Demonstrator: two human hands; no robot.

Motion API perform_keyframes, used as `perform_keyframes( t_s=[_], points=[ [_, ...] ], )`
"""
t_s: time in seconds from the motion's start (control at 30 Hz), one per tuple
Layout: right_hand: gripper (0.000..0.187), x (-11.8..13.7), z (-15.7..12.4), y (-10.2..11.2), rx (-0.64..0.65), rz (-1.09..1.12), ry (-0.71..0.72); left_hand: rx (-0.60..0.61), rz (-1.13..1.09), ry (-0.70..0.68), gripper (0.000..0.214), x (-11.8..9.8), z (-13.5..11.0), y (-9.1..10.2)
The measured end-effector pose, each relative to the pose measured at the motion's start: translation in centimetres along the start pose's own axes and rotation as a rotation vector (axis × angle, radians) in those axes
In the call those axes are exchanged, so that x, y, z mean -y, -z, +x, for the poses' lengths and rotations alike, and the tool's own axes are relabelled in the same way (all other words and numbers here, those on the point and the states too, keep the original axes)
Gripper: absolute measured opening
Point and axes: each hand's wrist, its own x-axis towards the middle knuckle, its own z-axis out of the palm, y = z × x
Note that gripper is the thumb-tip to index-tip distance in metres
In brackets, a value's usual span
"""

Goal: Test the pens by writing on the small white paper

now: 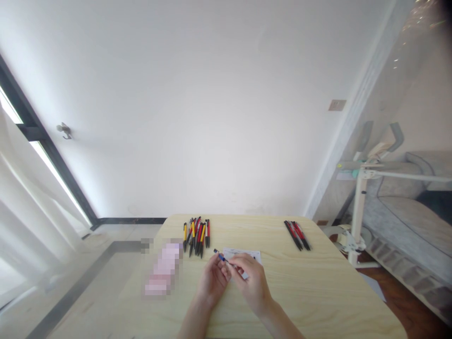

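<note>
A blue and black pen (221, 257) is held over the front middle of the table, slanting down to the right. My left hand (213, 280) is closed around its blue part, with the black end sticking out past the fingers. My right hand (253, 283) pinches the thin dark end near the pen's lower right; the fingers partly hide what is there. Under and behind my hands lies a white printed sheet (254, 254), largely covered by them.
A pile of yellow, red and black pens (197, 235) lies at the table's back left. Several red and black pens (297, 235) rest side by side at the right. A blurred pink item (164, 268) is at the left edge of the wooden table (318, 292).
</note>
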Motion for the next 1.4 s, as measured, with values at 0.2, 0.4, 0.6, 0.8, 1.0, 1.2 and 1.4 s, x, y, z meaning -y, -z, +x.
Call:
perform_keyframes(
  t_s=[0.2,0.4,0.6,0.8,1.0,1.2,1.4],
  points=[
    [0.014,-0.4,-0.2,-0.1,-0.007,0.008,-0.028,0.005,-0.007,-0.002,0.009,0.0,0.1,0.1],
    [0.013,-0.7,-0.4,-0.1,0.004,0.007,-0.061,0.019,-0.005,0.008,0.009,0.0,0.1,0.1],
    [0.014,-0.9,-0.4,0.0,0.018,-0.002,-0.078,0.032,-0.002,0.025,0.011,0.0,0.2,0.3],
    [0.013,-1.0,-0.4,-0.1,0.018,-0.021,-0.094,0.04,0.005,0.039,0.012,0.1,0.2,0.4],
    [0.012,-1.1,-0.5,-0.2,0.002,0.011,-0.107,0.037,0.017,0.041,0.012,0.2,0.1,0.6],
    [0.011,-1.4,-0.7,-0.3,-0.016,0.014,-0.103,0.038,0.03,0.029,0.012,0.3,0.1,0.5],
    [0.01,-1.4,-0.6,-0.2,-0.034,0.016,-0.114,0.024,0.048,0.014,0.014,0.3,0.2,0.5]
  ],
)
